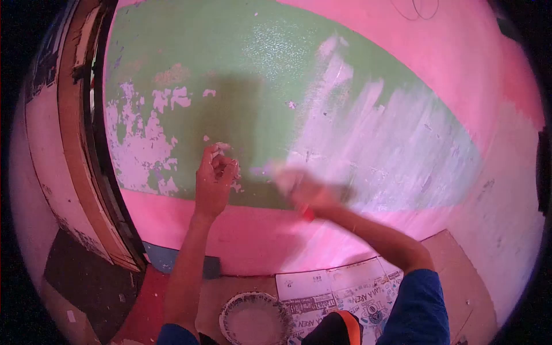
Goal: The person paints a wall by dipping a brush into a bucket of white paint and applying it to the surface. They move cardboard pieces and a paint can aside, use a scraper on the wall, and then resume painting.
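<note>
My left hand (216,172) is raised before a green painted wall patch (230,52), its fingers curled in. Whitish paste shows on the fingers, and I cannot make out what they hold, if anything. To its right, my right hand (300,187) is smeared by motion near the patch's lower part, a red band (308,214) at the wrist. A blurred pale purple streak lies just left of its fingers. Milky white smears (397,132) cover the patch's right side. Below my hands stands a round basin (256,319), its rim crusted, with greyish pink matter inside.
Pink wall (402,34) surrounds the green patch, which has bare flaked spots (138,144) at the left. A brown wooden frame (77,115) stands at far left. Printed cardboard (345,293) lies on the floor beside the basin, with a dark mat (86,282) at lower left.
</note>
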